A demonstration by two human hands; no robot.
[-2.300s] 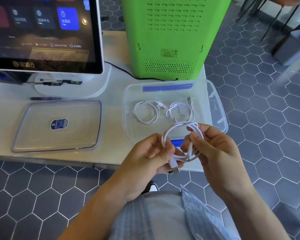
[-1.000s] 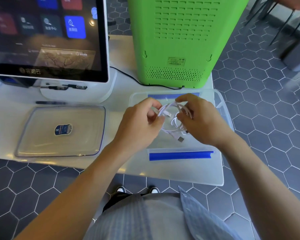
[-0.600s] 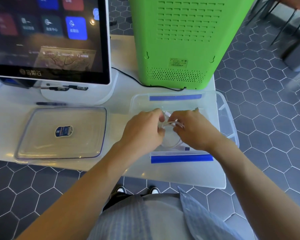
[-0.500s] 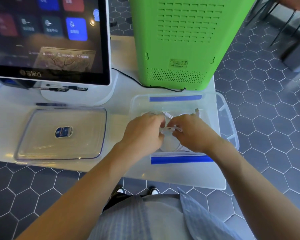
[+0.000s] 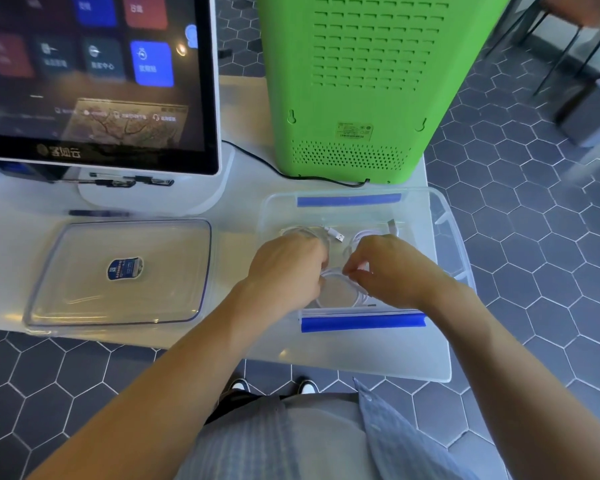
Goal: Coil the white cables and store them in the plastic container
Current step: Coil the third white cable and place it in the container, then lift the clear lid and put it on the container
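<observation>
A clear plastic container [image 5: 444, 237] with blue tape strips sits at the table's right end. Both my hands are down inside it. My left hand [image 5: 288, 268] and my right hand [image 5: 388, 268] pinch a coiled white cable [image 5: 343, 292] that rests low near the container's front wall. Two other coiled white cables lie at the back of the container: one [image 5: 333, 233] behind my left hand with its plug showing, another [image 5: 378, 232] behind my right hand. Both are partly hidden by my hands.
The container's clear lid [image 5: 118, 275] with a blue sticker lies to the left on the white table [image 5: 243, 209]. A touchscreen monitor [image 5: 94, 81] stands at the back left, a green machine [image 5: 357, 84] behind the container. A black cord [image 5: 257, 161] runs between them.
My hands carried the coiled cable from above my lap forward into the container and lowered it to the front of the floor. The camera view shifted slightly forward.
</observation>
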